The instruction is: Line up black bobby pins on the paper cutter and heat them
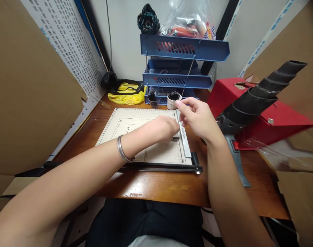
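Note:
A paper cutter board [156, 151] with a printed grid lies on the wooden table, its black arm along the near edge. Over the board's right part is my left hand [168, 128], fingers closed and curled down; what they hold is hidden. A short dark piece [175, 138] shows just below it. My right hand [194, 111] is raised beside the board's upper right corner, thumb and fingers pinched together on something I cannot make out. Just behind its fingertips stands a white cup [171, 104] of thin black pieces, with a clear cup [153, 102] of similar pieces to its left.
Blue stacked trays [177, 80] stand at the back, with a yellow bag [127, 94] to their left. On the right are a heat gun with a black nozzle [251, 99] and a red box [282, 116]. Cardboard [30, 92] rises at the left.

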The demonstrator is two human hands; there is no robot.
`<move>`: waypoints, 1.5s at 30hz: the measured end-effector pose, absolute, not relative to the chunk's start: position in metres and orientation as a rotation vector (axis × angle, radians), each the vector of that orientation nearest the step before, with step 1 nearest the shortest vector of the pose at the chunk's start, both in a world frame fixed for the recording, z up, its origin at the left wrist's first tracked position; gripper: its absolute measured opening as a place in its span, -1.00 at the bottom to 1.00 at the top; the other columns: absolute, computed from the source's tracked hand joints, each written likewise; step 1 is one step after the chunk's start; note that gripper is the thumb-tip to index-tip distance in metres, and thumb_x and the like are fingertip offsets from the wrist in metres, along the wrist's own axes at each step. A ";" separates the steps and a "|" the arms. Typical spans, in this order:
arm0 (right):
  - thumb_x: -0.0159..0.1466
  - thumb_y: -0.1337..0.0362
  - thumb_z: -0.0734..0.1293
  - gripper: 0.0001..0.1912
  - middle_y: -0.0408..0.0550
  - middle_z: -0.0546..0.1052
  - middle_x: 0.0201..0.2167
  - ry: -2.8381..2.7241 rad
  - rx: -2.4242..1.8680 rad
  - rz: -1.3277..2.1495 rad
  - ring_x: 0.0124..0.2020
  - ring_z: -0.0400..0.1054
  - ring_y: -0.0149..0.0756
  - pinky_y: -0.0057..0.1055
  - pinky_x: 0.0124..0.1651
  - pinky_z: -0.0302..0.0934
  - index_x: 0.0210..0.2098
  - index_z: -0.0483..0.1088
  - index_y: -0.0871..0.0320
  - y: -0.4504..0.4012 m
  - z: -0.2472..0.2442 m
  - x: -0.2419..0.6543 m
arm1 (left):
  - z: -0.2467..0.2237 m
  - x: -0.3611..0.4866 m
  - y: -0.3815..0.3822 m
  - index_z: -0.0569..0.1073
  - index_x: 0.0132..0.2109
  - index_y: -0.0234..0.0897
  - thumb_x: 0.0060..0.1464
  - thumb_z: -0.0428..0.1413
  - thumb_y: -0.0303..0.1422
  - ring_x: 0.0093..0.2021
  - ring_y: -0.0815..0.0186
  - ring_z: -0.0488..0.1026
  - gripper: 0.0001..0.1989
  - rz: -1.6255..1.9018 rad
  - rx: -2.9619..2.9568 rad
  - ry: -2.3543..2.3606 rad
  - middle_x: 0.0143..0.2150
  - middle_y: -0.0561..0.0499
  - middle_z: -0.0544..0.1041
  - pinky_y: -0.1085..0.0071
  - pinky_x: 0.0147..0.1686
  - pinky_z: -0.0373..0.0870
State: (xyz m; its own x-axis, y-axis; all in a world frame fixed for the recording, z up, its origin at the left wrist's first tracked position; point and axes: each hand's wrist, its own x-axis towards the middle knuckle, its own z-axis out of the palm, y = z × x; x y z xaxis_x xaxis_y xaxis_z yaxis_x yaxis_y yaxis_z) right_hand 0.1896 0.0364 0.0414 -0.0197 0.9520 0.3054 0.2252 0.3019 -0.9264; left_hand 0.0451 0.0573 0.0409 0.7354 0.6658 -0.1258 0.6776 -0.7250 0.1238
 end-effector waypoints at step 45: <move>0.23 -0.02 0.53 -0.58 -0.25 0.38 -0.52 -1.436 -0.993 1.234 -0.54 0.19 -0.50 -0.49 -0.47 0.06 -0.06 0.57 0.12 0.028 0.008 0.187 | 0.006 0.010 0.017 0.72 -0.14 -0.19 0.10 0.39 -0.30 -0.24 0.33 0.66 -0.84 1.252 1.140 0.790 -0.24 0.01 0.74 0.47 -0.18 0.57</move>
